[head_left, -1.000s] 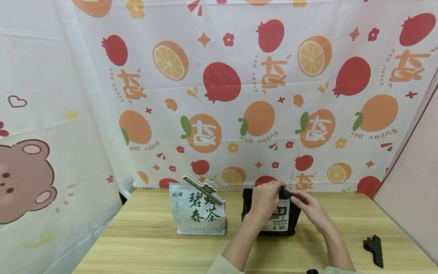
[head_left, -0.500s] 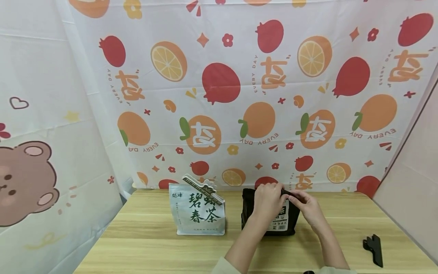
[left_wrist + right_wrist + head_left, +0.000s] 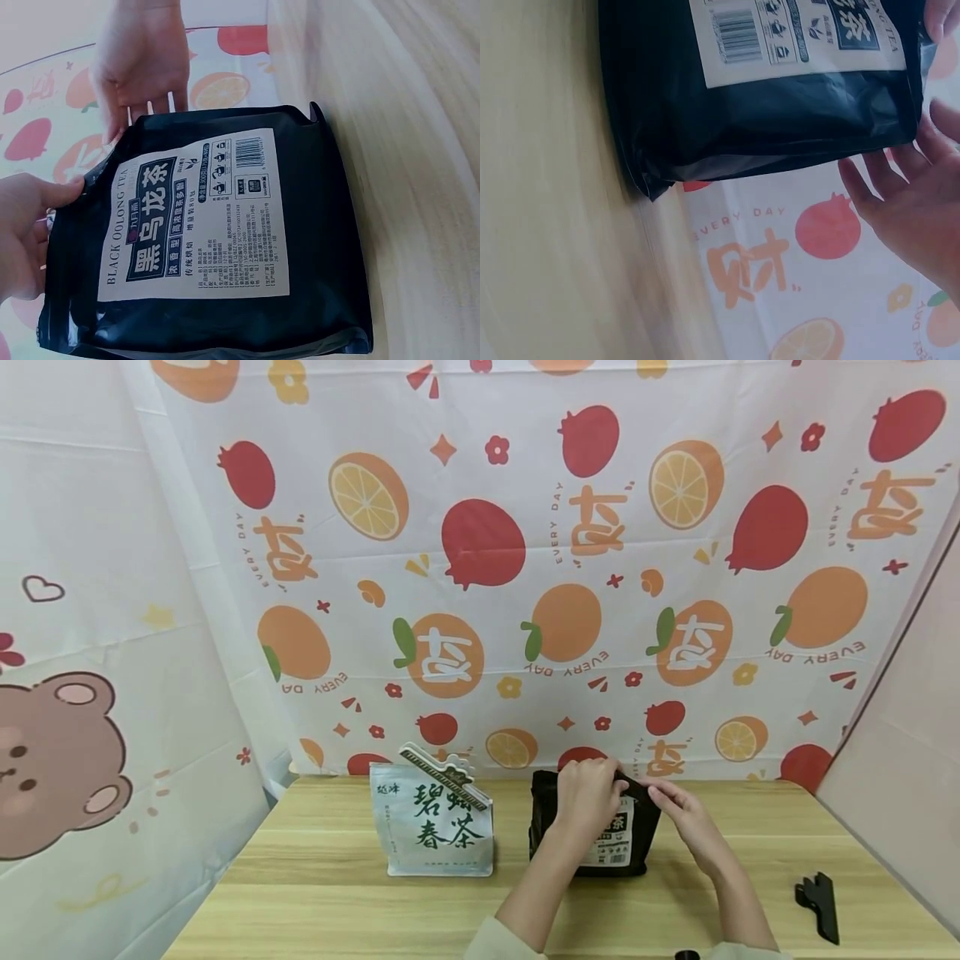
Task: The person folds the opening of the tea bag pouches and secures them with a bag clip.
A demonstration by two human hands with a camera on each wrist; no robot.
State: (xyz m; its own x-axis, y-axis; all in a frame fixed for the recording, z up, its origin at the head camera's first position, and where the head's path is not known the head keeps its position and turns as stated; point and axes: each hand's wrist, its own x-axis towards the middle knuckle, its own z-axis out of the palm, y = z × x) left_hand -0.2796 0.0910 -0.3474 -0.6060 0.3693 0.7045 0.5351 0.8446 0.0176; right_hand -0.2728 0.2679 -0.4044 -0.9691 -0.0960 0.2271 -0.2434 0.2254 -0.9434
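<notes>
Pinching black tea bag (image 3: 600, 827) top, both hands

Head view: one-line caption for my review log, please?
Both hands, left hand and right hand, at the top of a black tea bag beside a white tea bag.

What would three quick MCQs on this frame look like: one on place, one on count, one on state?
1. Where does the black clip lie?
A. on the white pouch
B. at the table's right edge
C. in the left hand

2. How many tea pouches stand on the table?
A. one
B. two
C. three

3. What is the left hand doing?
A. gripping the black pouch's top
B. resting flat on the table
C. holding the clip

Key: 1 B, the black clip lies alone on the table. 2 B, white pouch and black pouch. 3 A, left hand fingers curl round its top; right hand touches the other corner.
</notes>
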